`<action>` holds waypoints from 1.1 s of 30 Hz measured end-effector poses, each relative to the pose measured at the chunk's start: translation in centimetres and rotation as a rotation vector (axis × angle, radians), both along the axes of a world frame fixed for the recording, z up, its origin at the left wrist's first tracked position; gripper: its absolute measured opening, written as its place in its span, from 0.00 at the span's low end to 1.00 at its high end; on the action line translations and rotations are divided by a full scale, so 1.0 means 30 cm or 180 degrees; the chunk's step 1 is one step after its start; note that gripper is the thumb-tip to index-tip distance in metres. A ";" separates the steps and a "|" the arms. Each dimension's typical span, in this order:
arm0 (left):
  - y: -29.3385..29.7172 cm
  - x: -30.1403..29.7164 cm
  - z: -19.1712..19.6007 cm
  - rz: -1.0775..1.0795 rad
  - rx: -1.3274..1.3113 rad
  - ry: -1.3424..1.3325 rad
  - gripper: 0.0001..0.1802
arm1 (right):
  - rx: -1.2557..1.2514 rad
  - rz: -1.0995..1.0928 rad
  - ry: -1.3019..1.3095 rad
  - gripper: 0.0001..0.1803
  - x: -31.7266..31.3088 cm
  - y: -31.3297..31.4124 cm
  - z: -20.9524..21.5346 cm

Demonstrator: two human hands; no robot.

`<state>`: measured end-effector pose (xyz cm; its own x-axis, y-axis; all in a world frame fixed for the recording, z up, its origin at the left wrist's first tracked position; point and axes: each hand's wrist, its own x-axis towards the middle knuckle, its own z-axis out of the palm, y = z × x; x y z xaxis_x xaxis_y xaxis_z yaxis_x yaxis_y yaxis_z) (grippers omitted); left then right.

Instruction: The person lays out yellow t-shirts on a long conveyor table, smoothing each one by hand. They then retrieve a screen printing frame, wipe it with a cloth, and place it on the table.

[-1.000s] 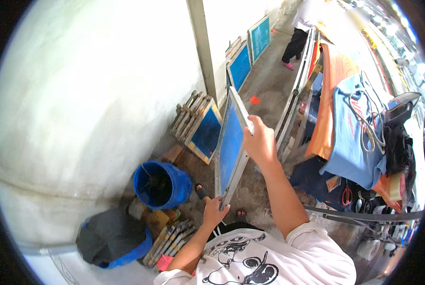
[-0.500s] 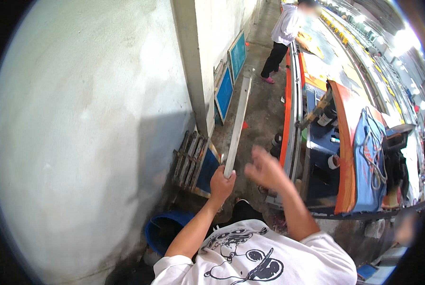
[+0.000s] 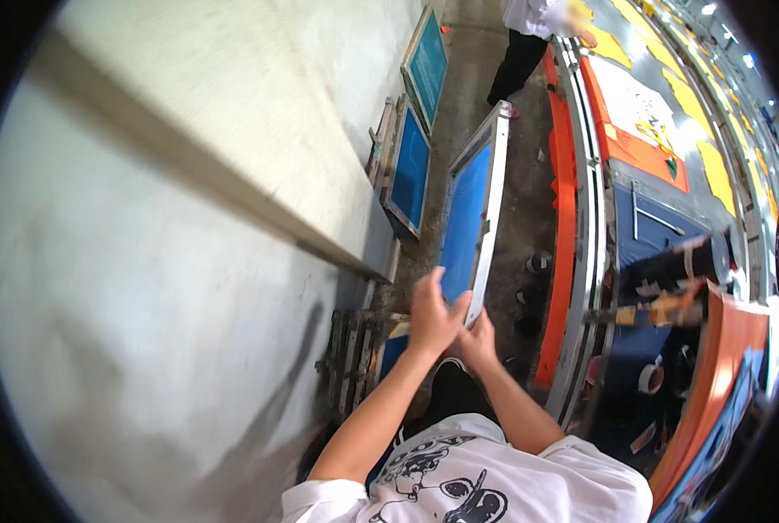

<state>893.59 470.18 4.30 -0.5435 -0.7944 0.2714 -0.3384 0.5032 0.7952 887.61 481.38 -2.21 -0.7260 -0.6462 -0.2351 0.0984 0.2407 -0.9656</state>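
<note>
While both of your hands meet at the near end of the blue-meshed screen frame [image 3: 470, 218], your left hand [image 3: 430, 315] lies with its fingers spread against the blue mesh and its thumb hooked round the pale metal edge, so that grip is pinching the frame's lower corner. Your right hand [image 3: 478, 338] sits just beside it, pressed to the same corner from the other side; its fingers are mostly hidden behind the left hand, so you cannot tell how tightly that grip is pressed together. You hold the frame out in front of you, its long side running away from you and its far end up near the standing person [image 3: 529, 39].

To your left, two more blue screen frames [image 3: 411, 166] lean against the pale wall [image 3: 145, 261], with a third [image 3: 428, 61] further along. Below your left forearm a stack of frames [image 3: 355, 357] stands on edge against the wall. To your right runs a long printing counter [image 3: 581, 261] with an orange rim, carrying orange and yellow cloth pieces [image 3: 642, 131]. The concrete floor [image 3: 520, 209] lies between wall and counter.
</note>
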 end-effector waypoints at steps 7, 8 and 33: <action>-0.395 0.261 0.149 0.2132 0.0458 0.0071 0.30 | -0.0062 -0.0429 -0.1207 0.21 -0.639 -0.553 -0.243; -0.421 0.269 0.170 0.2126 0.0399 -0.0016 0.30 | 0.0154 -0.0475 -0.1099 0.21 -0.681 -0.632 -0.265; -0.597 0.145 0.135 0.2362 0.0414 -0.0911 0.29 | 0.1083 0.0672 0.0706 0.36 -0.582 -1.511 -0.923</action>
